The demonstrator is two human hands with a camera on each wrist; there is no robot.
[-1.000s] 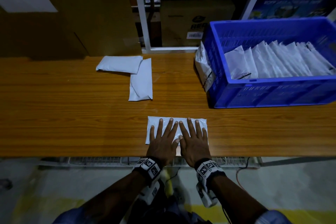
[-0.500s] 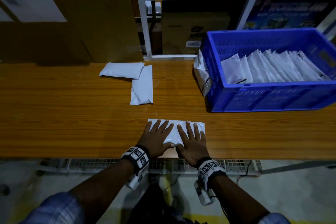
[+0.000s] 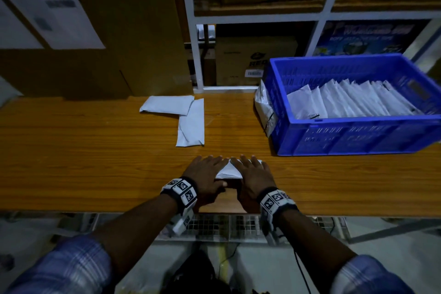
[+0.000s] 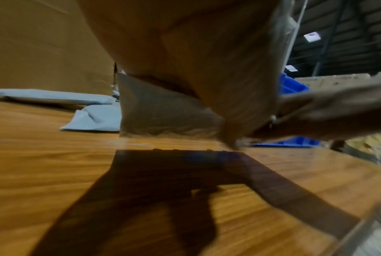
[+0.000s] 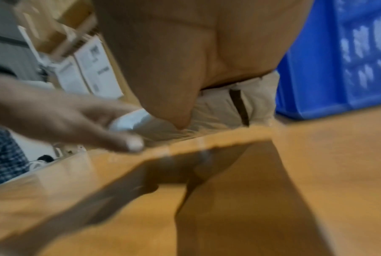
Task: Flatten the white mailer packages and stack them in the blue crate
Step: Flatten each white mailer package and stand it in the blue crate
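White mailer under both palms

White mailer (image 3: 229, 170) lies at lower centre of frame on the wooden tabletop (image 3: 95, 162), near its front edge. Left hand (image 3: 205, 175) and right hand (image 3: 253, 176) press flat on it, fingers (image 3: 245, 162) straight and spread, covering its two ends. Blue crate (image 3: 358, 136) at right holds stacked mailers; two more mailers (image 3: 188, 119) sit upper centre.
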